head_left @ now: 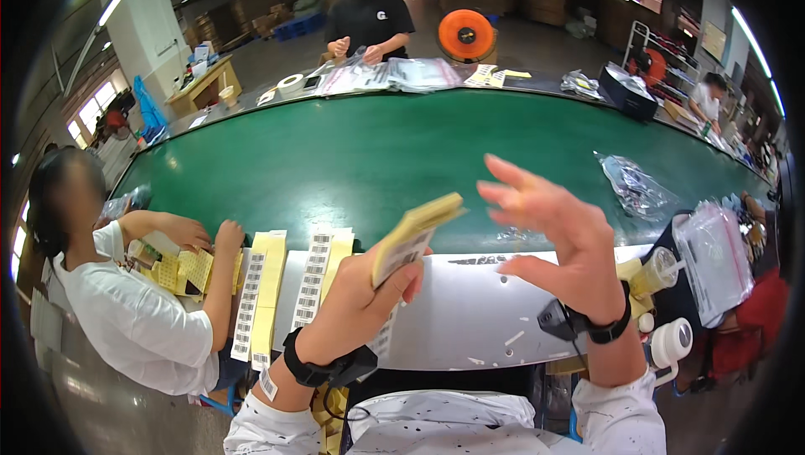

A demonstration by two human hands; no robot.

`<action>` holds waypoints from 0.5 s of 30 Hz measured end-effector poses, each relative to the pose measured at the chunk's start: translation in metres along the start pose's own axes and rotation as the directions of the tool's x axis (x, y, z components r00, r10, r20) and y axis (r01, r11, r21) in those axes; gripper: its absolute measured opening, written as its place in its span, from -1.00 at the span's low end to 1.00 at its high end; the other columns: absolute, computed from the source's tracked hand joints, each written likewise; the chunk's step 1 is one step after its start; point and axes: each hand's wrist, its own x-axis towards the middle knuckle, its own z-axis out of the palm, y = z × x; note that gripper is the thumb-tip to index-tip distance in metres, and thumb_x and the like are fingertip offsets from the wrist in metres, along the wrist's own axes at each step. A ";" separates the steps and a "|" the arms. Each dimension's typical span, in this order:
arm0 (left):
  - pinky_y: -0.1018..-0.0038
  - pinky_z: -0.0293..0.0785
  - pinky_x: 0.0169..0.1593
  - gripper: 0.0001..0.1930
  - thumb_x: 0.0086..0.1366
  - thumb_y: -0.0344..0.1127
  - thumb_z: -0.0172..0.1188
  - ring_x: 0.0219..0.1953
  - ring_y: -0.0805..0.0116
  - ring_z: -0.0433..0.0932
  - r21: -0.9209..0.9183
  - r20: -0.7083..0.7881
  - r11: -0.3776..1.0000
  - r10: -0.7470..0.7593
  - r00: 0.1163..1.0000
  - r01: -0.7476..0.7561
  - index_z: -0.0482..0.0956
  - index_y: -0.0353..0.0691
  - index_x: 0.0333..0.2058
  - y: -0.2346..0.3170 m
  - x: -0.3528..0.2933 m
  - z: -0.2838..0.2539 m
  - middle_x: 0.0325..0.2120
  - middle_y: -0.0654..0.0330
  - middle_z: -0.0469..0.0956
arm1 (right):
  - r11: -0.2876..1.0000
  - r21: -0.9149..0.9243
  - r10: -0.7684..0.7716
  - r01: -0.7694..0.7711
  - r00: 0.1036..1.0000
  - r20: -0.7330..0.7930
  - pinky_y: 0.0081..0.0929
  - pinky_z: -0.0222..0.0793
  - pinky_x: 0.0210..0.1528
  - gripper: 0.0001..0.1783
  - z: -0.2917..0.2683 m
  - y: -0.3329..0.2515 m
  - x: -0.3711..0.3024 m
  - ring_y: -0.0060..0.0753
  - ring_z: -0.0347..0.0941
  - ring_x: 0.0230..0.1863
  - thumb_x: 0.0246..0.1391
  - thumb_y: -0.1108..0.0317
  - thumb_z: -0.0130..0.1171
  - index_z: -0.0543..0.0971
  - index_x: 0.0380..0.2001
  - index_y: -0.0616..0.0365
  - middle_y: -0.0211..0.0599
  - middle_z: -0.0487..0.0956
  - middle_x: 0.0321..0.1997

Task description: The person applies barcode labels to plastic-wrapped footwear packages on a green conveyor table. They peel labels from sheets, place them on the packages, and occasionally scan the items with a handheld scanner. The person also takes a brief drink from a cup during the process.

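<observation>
My left hand (pixel 362 286) grips a stack of yellow-backed barcode label strips (pixel 412 235), held up above the near edge of the work surface. The thumb presses on the printed side, and the stack tilts up to the right. My right hand (pixel 549 224) is raised to the right of the stack, apart from it, with fingers spread and nothing in them. Left of my left hand, long barcode label sheets (pixel 314 275) lie side by side on the pale ledge, and more label sheets (pixel 258 296) lie further left.
A green conveyor belt (pixel 360 145) runs beyond the pale metal ledge (pixel 470 312). A clear plastic bag (pixel 633 182) lies on its right side. A drink cup (pixel 654 275) and a white bottle (pixel 669 342) stand at my right. Co-workers sit at left and stand across.
</observation>
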 end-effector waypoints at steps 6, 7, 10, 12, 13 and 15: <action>0.46 0.40 -0.40 -0.90 0.34 -0.47 0.00 -0.54 0.37 0.48 0.195 0.127 0.979 0.031 0.991 -0.056 0.44 -0.32 -0.21 0.004 0.007 0.013 -0.58 0.22 0.47 | 0.926 -0.277 -0.175 0.257 0.942 0.287 -0.30 0.46 0.01 -0.35 0.007 -0.028 0.023 0.02 0.41 0.10 -0.21 0.47 0.38 0.36 0.02 0.29 -0.02 0.42 0.14; 0.45 0.40 -0.40 -0.91 0.34 -0.47 0.00 -0.54 0.36 0.48 0.238 0.131 0.968 0.045 0.990 -0.075 0.43 -0.32 -0.22 0.003 0.007 0.013 -0.59 0.21 0.48 | 0.892 -0.333 -0.201 0.304 0.929 0.310 -0.27 0.46 -0.02 -0.36 0.010 -0.028 0.023 0.00 0.43 0.03 -0.21 0.48 0.35 0.34 0.00 0.27 -0.08 0.44 0.03; 0.40 0.40 -0.41 -0.93 0.33 -0.48 0.00 -0.54 0.35 0.49 0.323 0.144 0.941 0.059 0.988 -0.103 0.43 -0.31 -0.25 -0.001 0.005 0.013 -0.59 0.19 0.50 | 0.869 -0.406 -0.100 0.281 0.906 0.412 -0.29 0.46 -0.04 -0.37 0.011 -0.029 0.018 -0.01 0.43 0.00 -0.20 0.47 0.33 0.33 0.01 0.27 -0.10 0.44 0.00; 0.38 0.39 -0.41 -0.93 0.32 -0.49 0.01 -0.54 0.35 0.50 0.317 0.154 0.944 0.038 0.987 -0.086 0.44 -0.31 -0.25 -0.003 0.004 0.014 -0.58 0.18 0.51 | 0.874 -0.422 -0.053 0.242 0.910 0.411 -0.31 0.46 -0.06 -0.37 0.011 -0.022 0.012 -0.03 0.45 -0.02 -0.19 0.48 0.32 0.34 0.02 0.24 -0.11 0.45 -0.03; 0.37 0.38 -0.42 -0.93 0.33 -0.47 0.01 -0.54 0.35 0.49 0.277 0.167 0.959 0.008 0.986 -0.054 0.45 -0.31 -0.26 -0.003 0.004 0.015 -0.58 0.18 0.50 | 0.875 -0.431 -0.029 0.222 0.911 0.411 -0.32 0.47 -0.07 -0.37 0.011 -0.017 0.008 -0.04 0.45 -0.03 -0.19 0.48 0.32 0.34 0.03 0.23 -0.12 0.46 -0.04; 0.37 0.37 -0.43 -0.93 0.34 -0.44 0.02 -0.55 0.36 0.47 0.203 0.191 0.979 -0.052 0.980 0.013 0.46 -0.30 -0.27 -0.001 0.003 0.014 -0.59 0.19 0.49 | 0.915 -0.380 0.013 0.136 0.931 0.365 -0.33 0.47 -0.10 -0.40 0.011 -0.012 -0.002 -0.08 0.48 -0.09 -0.17 0.48 0.32 0.37 0.01 0.21 -0.14 0.48 -0.06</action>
